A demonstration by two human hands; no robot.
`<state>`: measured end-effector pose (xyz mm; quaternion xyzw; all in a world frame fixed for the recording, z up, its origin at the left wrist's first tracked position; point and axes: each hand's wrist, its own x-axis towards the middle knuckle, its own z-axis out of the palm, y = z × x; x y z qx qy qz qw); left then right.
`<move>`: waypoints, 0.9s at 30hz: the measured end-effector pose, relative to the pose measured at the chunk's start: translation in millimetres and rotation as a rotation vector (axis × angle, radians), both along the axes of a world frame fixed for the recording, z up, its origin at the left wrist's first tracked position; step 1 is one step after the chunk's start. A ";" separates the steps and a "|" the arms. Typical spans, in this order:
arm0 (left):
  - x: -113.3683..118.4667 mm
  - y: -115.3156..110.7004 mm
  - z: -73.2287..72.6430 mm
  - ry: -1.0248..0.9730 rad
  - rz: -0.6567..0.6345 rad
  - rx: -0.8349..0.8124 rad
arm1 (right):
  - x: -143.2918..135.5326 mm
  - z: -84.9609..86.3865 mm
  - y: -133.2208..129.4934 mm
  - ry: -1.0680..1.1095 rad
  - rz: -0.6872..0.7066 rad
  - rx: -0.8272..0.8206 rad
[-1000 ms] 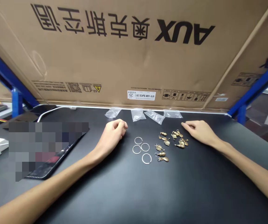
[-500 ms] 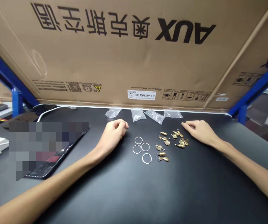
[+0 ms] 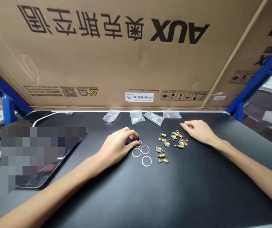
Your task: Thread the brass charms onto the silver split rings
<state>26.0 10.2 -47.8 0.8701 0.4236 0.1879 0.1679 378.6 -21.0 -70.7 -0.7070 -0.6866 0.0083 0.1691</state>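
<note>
My left hand (image 3: 120, 144) is over the table beside several silver split key rings (image 3: 146, 161). Its thumb tip overlaps the farthest key ring (image 3: 139, 146), while the index finger curves above with a gap between them. Whether the thumb presses on that ring I cannot tell. My right hand (image 3: 199, 130) rests on the table behind and right of the brass pendants, thumb and fingertips drawn together with nothing visible in them. Several small brass pendants, some gourd-shaped (image 3: 161, 155) and some spoon-like (image 3: 163, 161), lie loose between my hands.
Several clear plastic bags (image 3: 137, 117) lie along the back of the black table (image 3: 136, 196). Behind them stands a large cardboard box (image 3: 107, 63). A dark flat device (image 3: 52, 174), partly pixelated, and a white cable (image 3: 46, 117) are at left. Blue frame posts (image 3: 8, 109) flank the table.
My left hand has moved right and nearer, and its fingers have parted over the farthest key ring. My right hand keeps its place by the pendants. The whole view has shifted slightly.
</note>
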 end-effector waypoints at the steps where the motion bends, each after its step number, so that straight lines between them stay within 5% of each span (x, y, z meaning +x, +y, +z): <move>1: -0.3 1.0 0.8 0.050 -0.020 0.019 | -0.1 0.2 0.0 0.000 -0.004 0.000; 10: -17.7 1.9 2.5 0.329 -0.081 0.230 | -3.7 4.5 -1.3 -0.005 -0.020 0.008; 15: -13.0 -8.3 5.9 0.260 0.022 0.073 | -10.8 13.8 -7.3 0.009 -0.056 0.112; 20: 0.7 -16.6 10.1 0.067 0.085 -0.062 | -56.6 35.1 -37.0 0.143 0.060 0.246; 23: 7.2 -26.0 12.0 -0.112 0.041 -0.118 | -96.4 41.2 -57.0 0.319 0.266 0.193; 27: 11.5 -43.0 15.8 -0.289 -0.054 -0.184 | -131.6 36.9 -68.3 0.332 0.348 0.114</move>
